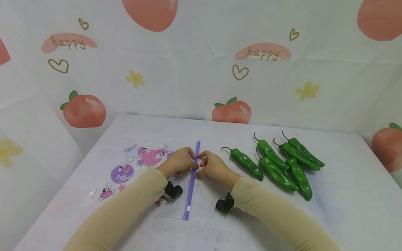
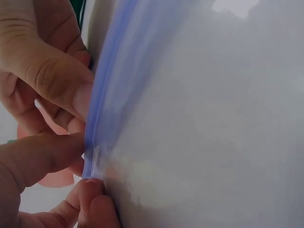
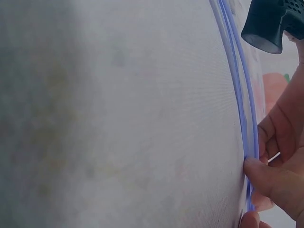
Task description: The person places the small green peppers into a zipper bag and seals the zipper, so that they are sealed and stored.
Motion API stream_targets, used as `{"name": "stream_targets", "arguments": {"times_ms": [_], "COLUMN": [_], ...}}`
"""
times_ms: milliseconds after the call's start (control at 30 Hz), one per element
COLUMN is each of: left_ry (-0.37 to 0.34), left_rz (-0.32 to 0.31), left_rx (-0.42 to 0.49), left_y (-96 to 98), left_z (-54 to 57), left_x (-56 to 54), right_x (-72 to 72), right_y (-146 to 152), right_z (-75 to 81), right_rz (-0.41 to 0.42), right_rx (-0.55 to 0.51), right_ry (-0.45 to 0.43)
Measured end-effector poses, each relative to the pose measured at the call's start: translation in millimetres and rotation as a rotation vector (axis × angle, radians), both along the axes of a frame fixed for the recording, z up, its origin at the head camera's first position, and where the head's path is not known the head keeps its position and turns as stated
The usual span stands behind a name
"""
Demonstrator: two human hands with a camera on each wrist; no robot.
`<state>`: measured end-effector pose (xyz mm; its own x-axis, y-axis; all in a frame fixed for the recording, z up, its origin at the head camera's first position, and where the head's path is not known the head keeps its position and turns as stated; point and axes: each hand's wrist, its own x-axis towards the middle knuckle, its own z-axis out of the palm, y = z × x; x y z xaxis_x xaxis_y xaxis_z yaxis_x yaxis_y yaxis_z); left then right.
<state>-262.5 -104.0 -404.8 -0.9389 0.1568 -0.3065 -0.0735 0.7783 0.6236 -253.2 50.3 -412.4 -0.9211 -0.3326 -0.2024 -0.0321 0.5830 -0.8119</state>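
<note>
A clear zip bag point(image 1: 137, 176) with pink and purple cartoon prints lies flat on the left part of the table. Its purple zip strip point(image 1: 189, 194) runs along the right edge, and a small white tab shows near the strip's close end. From the bag side, my left hand point(image 1: 179, 162) pinches the strip around its middle. Facing it, my right hand point(image 1: 216, 170) pinches the same strip from the right. In the right wrist view, two purple bands point(image 3: 236, 85) run side by side towards the fingertips. Both hands' fingertips almost meet there.
Several green peppers point(image 1: 278, 173) lie in a loose group to the right of my right hand. Black wrist cameras point(image 1: 225, 203) hang under both wrists. Behind the white table point(image 1: 345, 222) hangs a cloth point(image 1: 192, 71) printed with peaches.
</note>
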Motion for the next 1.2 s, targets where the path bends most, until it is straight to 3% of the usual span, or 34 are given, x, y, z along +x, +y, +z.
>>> {"name": "stream_targets", "arguments": {"times_ms": [367,700,867,1200], "left_ry": [-0.013,-0.015,-0.002,-0.029], "left_rz": [0.029,0.061,0.045,0.088], "left_rx": [0.120,0.282,0.275,0.242], "left_y": [-4.2,-9.8,-10.0,-7.1], "left_z": [-0.7,-4.3,-4.2,-1.4], "left_x": [1.3,-0.2,-2.1,0.2], "right_x": [1.4,-2.5,-3.8,-1.6], "right_y": [0,0,1,0], "right_z": [0.8,-0.7,-0.5,2.6], "right_rz": [-0.001,0.003,0.003,0.018], "right_rx": [0.000,0.022,0.031,0.021], "right_ry": [-0.004,-0.004,0.001,-0.012]}}
